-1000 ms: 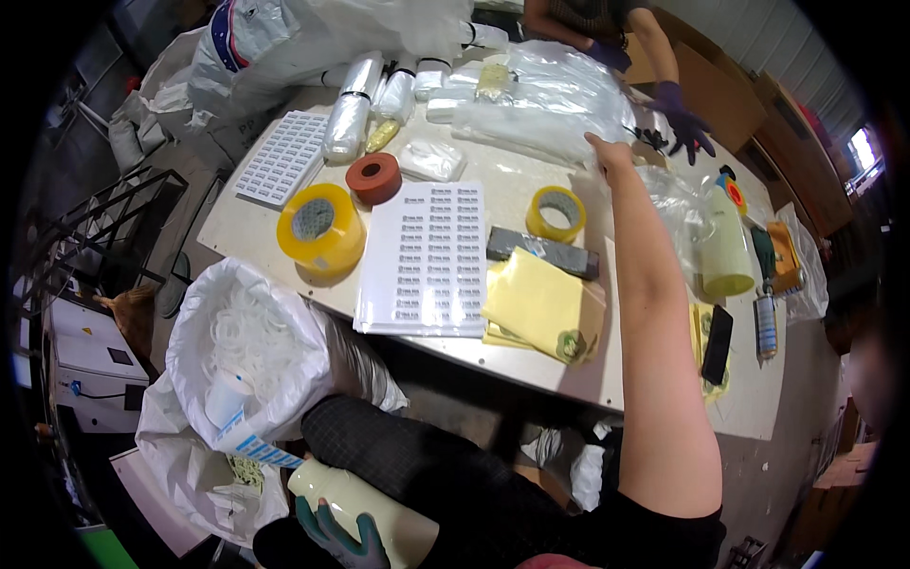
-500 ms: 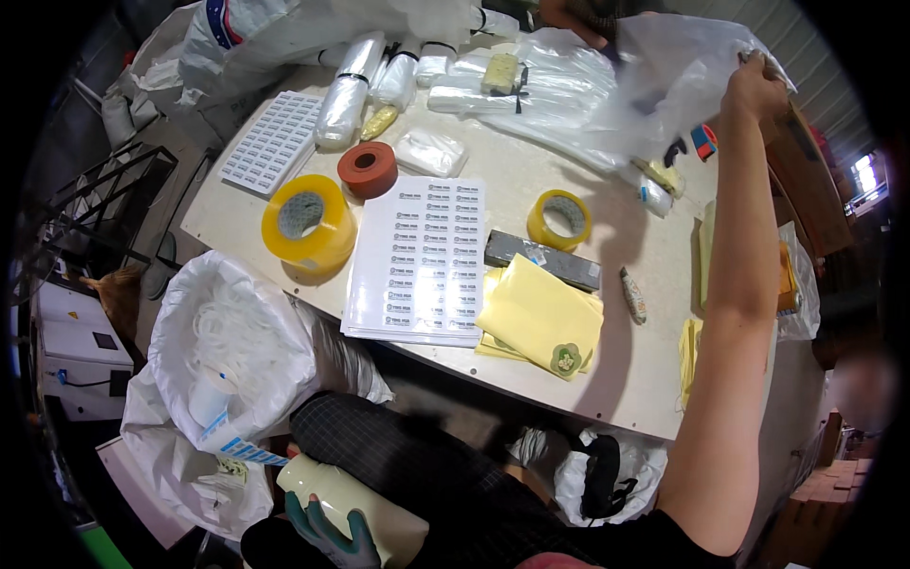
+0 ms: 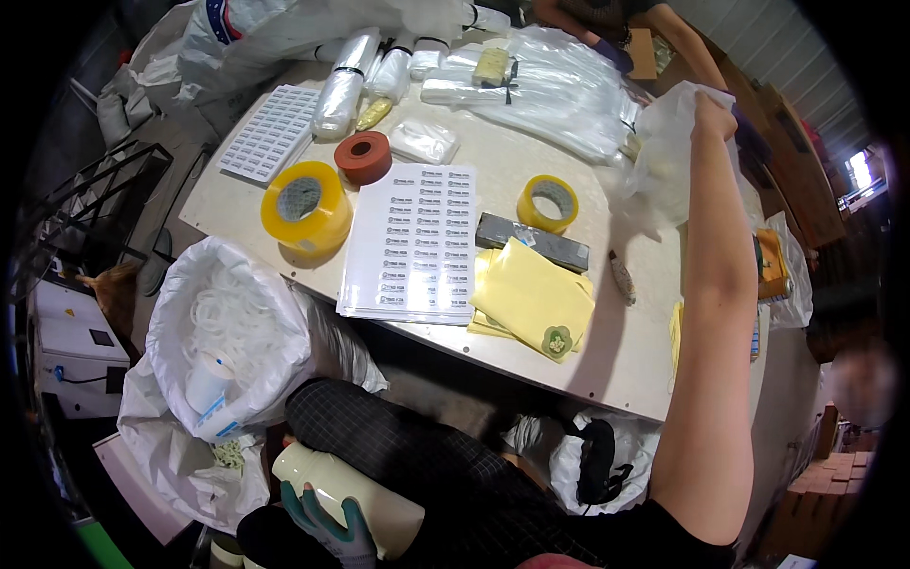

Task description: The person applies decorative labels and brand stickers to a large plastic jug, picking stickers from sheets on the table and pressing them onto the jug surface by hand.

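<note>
My right hand [image 3: 713, 112] is raised over the far right of the table, gripping a clear plastic bag [image 3: 664, 156] that hangs down from it. My left hand [image 3: 327, 526], in a teal glove, rests low by my lap and holds a cream-coloured bottle [image 3: 351, 493]. On the table [image 3: 626, 365] lie a white sheet of labels [image 3: 412, 242], yellow sheets [image 3: 536, 296], a big yellow tape roll [image 3: 305, 206], a smaller yellow tape roll [image 3: 548, 202], a red-brown roll [image 3: 362, 156] and a dark grey block [image 3: 531, 242].
A heap of clear bags [image 3: 559, 90] and plastic rolls [image 3: 336, 85] fills the far side. Another person's arm [image 3: 664, 33] reaches in at the top right. A white sack of rings [image 3: 227, 332] stands at my left, with a black frame [image 3: 85, 204] beyond it.
My right arm has swung from the pile of bags to the right and lifted, pulling one clear bag up with it. The left hand with the bottle has stayed put.
</note>
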Demonstrator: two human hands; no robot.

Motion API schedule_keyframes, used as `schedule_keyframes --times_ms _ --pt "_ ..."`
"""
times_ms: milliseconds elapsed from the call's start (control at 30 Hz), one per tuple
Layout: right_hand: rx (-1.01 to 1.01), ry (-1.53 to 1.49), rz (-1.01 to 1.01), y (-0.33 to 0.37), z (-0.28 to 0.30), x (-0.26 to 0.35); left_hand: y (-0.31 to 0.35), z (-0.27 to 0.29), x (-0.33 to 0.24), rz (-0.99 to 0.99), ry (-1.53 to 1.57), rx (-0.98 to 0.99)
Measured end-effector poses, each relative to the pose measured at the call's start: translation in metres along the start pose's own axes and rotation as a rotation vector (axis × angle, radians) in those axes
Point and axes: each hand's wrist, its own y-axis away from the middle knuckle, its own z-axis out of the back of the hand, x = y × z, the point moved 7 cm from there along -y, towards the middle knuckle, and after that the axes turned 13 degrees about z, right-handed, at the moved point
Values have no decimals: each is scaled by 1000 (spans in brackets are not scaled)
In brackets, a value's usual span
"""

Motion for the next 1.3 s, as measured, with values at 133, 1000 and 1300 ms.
schedule_keyframes --times_ms 133,1000,1300 --pt "-16 58 -102 -1 14 8 0 2 -5 -8 13 3" --pt "1335 -388 145 521 104 61 7 24 6 -40 127 -28" --pt "1539 -471 439 621 136 130 24 35 38 17 255 -146"
